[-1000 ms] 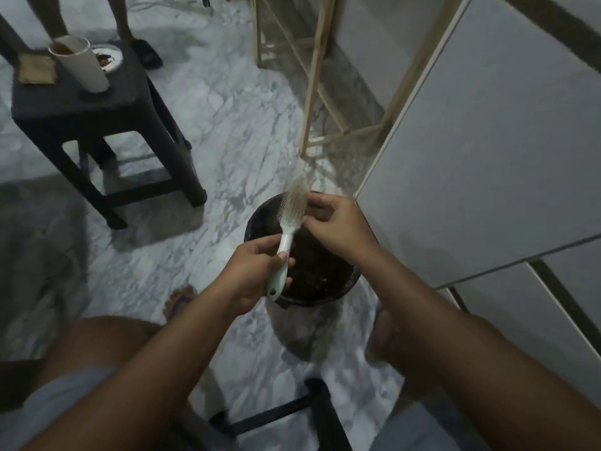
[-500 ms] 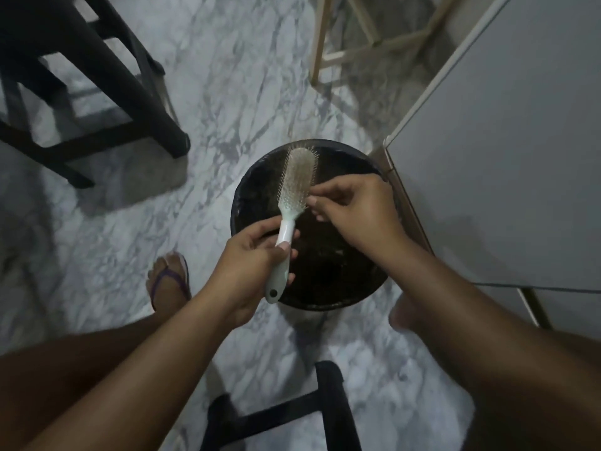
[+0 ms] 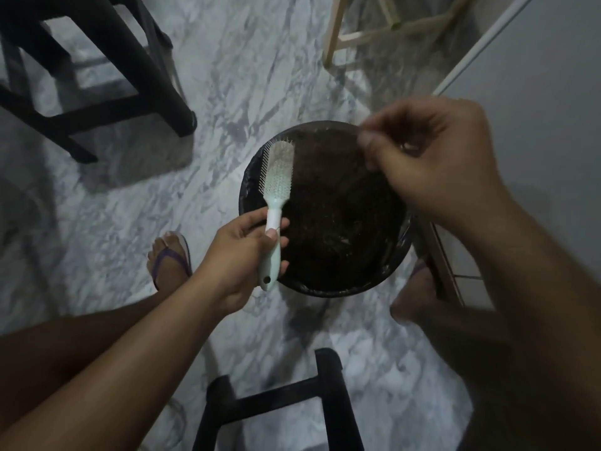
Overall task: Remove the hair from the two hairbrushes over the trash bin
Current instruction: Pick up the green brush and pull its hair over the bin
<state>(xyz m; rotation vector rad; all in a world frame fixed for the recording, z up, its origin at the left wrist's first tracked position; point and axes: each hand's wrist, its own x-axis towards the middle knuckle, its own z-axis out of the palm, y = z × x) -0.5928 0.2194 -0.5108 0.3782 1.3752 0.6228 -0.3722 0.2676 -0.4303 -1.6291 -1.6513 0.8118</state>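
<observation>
The left hand (image 3: 242, 255) is wrapped tight round the handle of the hairbrush (image 3: 276, 190), holding its bristled head up over the near rim of the trash bin (image 3: 257, 177), so anything pulled loose should fall inside. The right hand (image 3: 432, 157) hangs apart from the brush above the far side of the bin, thumb and fingertips pinched together; whether they hold a strand of hair is too faint to tell. Pale fluff remains among the bristles, and only one brush is in sight

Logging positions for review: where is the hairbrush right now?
In the head view, the hairbrush is centre-left, held by its handle in the left hand, over the trash bin's left rim.
</observation>
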